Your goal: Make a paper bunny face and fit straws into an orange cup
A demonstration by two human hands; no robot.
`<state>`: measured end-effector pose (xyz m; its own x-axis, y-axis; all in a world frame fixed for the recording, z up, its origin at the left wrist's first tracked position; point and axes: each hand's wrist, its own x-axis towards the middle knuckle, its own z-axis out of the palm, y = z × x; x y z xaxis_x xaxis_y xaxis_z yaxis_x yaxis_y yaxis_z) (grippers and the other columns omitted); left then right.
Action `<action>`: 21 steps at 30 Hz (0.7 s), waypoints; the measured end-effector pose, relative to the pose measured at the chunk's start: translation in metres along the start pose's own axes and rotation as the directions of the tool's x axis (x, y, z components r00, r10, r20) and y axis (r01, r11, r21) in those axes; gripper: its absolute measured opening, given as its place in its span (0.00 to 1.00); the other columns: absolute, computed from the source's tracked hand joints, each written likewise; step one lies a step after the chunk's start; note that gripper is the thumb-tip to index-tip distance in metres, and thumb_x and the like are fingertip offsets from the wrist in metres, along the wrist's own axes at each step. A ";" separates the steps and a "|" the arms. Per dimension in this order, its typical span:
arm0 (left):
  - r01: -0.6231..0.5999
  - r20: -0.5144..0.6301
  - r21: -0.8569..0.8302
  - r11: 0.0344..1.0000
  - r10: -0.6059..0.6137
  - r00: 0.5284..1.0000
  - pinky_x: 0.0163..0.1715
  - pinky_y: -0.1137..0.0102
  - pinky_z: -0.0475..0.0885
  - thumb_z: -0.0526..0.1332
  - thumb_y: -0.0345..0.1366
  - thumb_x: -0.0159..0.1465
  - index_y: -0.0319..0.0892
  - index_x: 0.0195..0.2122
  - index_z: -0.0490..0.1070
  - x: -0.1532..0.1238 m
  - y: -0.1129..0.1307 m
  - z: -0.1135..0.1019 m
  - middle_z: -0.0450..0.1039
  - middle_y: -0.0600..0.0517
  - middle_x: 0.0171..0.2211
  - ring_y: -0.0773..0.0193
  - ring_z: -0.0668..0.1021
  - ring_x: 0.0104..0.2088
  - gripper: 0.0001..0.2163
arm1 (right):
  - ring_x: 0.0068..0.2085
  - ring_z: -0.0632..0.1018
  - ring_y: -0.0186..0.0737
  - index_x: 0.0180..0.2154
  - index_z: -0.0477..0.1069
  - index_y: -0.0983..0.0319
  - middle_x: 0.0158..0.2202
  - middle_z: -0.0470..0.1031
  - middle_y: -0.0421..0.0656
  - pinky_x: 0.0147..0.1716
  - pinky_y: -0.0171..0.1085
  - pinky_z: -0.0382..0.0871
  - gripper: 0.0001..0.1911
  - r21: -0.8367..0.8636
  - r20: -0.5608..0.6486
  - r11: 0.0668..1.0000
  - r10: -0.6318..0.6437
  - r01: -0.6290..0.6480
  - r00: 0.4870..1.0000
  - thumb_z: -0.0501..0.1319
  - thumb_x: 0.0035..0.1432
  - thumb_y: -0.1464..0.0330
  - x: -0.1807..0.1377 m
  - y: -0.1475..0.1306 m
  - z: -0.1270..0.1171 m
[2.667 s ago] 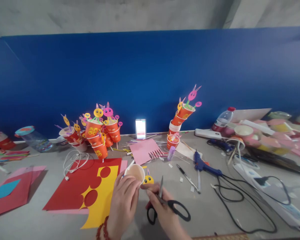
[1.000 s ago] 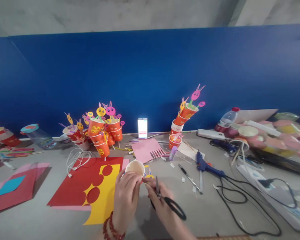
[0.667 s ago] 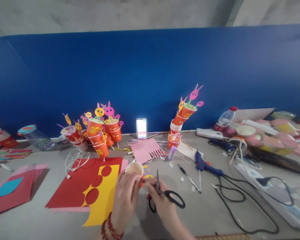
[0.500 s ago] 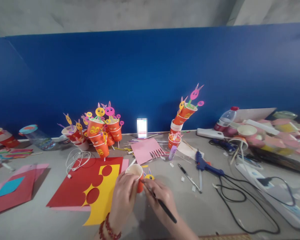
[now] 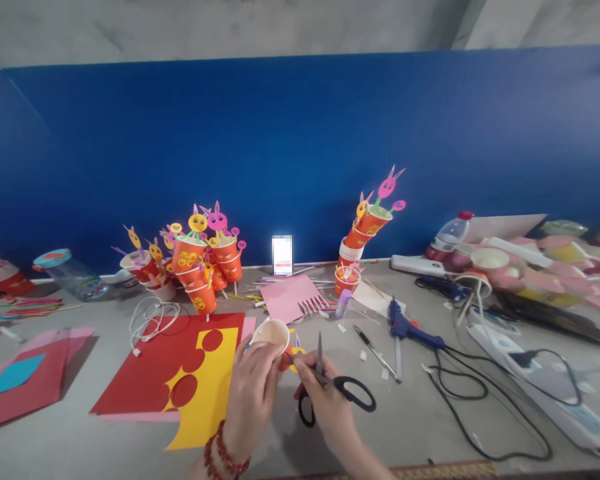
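My left hand (image 5: 253, 380), with a red bead bracelet on the wrist, is closed around a red paper cup (image 5: 273, 332) with a white inside. The cup's mouth tilts up towards me. My right hand (image 5: 330, 400) holds black-handled scissors (image 5: 338, 382), whose blades point away from me above the fingers. Its thumb and fingertips meet at the cup's right side; what they pinch there is too small to make out. Just behind them, partly hidden, is a yellow paper face (image 5: 299, 348) with ears.
Red card (image 5: 145, 373) and cut yellow paper (image 5: 200, 413) lie left. Decorated cup stacks (image 5: 195, 267) stand behind, another (image 5: 363, 233) to the right. A glue stick (image 5: 344, 304), pen (image 5: 377, 353), blue glue gun (image 5: 415, 331), cables and power strip (image 5: 540, 380) lie right.
The scissors have turned in my right hand, so the blades and both handle loops now show. The cup has tilted slightly and risen a little in my left hand.
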<state>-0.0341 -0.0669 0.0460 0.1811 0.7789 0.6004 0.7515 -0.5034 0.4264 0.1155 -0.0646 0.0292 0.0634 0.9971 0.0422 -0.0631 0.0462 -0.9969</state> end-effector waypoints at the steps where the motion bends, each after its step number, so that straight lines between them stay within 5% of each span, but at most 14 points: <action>1: 0.020 -0.004 -0.024 1.000 -0.020 1.000 0.58 0.52 0.64 0.54 0.27 0.69 0.46 0.51 0.68 0.001 0.000 0.000 0.77 0.49 0.43 0.56 0.78 0.46 0.12 | 0.20 0.75 0.37 0.31 0.74 0.62 0.25 0.76 0.40 0.21 0.33 0.71 0.19 0.011 -0.009 1.000 0.007 -0.007 1.000 0.64 0.57 0.51 0.000 0.000 0.000; 9: 0.193 -0.008 -0.266 0.944 -0.202 0.979 0.50 0.61 0.71 0.55 0.33 0.70 0.46 0.40 0.69 0.003 0.002 0.000 0.76 0.50 0.40 0.57 0.76 0.46 0.05 | 0.25 0.76 0.40 0.31 0.76 0.61 0.25 0.77 0.42 0.27 0.34 0.71 0.16 -0.198 0.039 0.962 -0.186 0.190 0.982 0.61 0.61 0.56 -0.001 -0.010 -0.006; 21: 0.169 -0.095 -0.268 0.948 -0.201 0.975 0.49 0.61 0.72 0.56 0.33 0.69 0.47 0.41 0.71 0.000 0.004 0.003 0.77 0.50 0.41 0.57 0.77 0.47 0.05 | 0.24 0.74 0.38 0.30 0.73 0.61 0.24 0.74 0.41 0.24 0.33 0.70 0.15 -0.152 0.076 0.976 -0.142 0.153 0.987 0.60 0.62 0.56 -0.005 -0.003 -0.007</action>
<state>-0.0293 -0.0682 0.0455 -0.0347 0.8248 0.5644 0.5731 -0.4462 0.6874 0.1223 -0.0697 0.0317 -0.0041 0.9820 0.1886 0.0997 0.1880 -0.9771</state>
